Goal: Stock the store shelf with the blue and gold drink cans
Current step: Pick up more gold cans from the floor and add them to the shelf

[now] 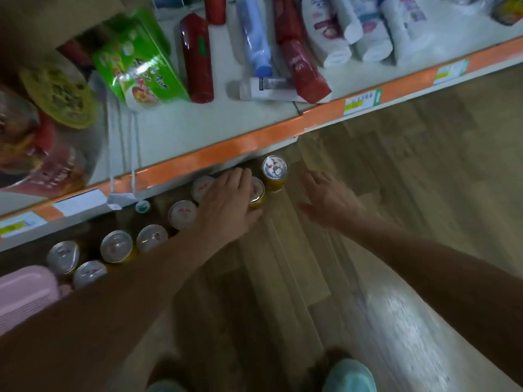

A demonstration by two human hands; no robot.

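Several gold drink cans with silver tops stand in a row along the lower shelf, under the orange-edged upper shelf point(254, 142). My left hand point(226, 205) grips one gold can point(257, 193) near the right end of the row, fingers curled over its top and side. Another can point(275, 172) stands just right of it, at the end of the row. My right hand point(325, 198) hovers over the floor right of that can, fingers relaxed, holding nothing. More cans point(182, 215) point(116, 247) point(62, 257) continue to the left.
The upper shelf carries red tubes point(198, 58), white bottles point(328, 38), a green box point(141, 66) and price labels on its orange strip. A pink case point(25, 295) lies at lower left. Wooden floor point(396, 179) spreads right; my teal footwear point(349, 376) shows at the bottom.
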